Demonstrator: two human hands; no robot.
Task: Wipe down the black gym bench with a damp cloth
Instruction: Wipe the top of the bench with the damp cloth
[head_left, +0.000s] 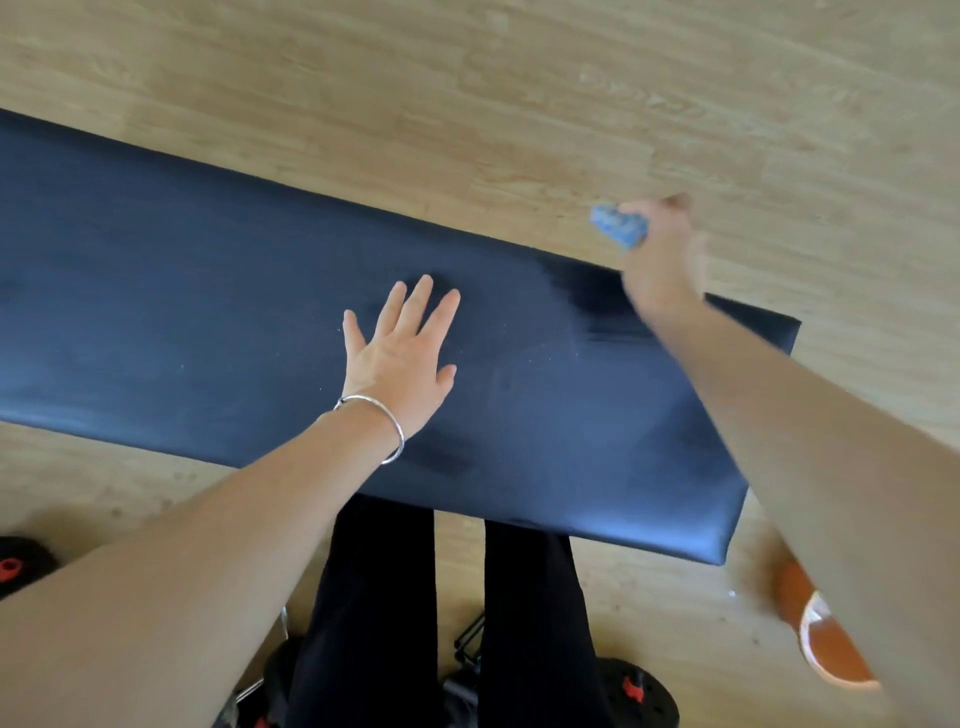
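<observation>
The black gym bench (208, 322) runs across the view from the left edge to a squared end at the right. My left hand (402, 353) lies flat on its padded top with fingers spread, a silver bangle on the wrist. My right hand (662, 254) is blurred at the bench's far edge near its right end and grips a bunched blue cloth (621, 226), which sticks out past the fingers over the floor. A darker damp streak shows on the pad just below that hand.
Light wooden floor (519, 78) surrounds the bench. My legs in black trousers (384, 613) stand against the near edge. An orange object (826, 634) lies on the floor at the right. Black weight plates with red parts (639, 696) lie by my feet, another (15, 566) at the left.
</observation>
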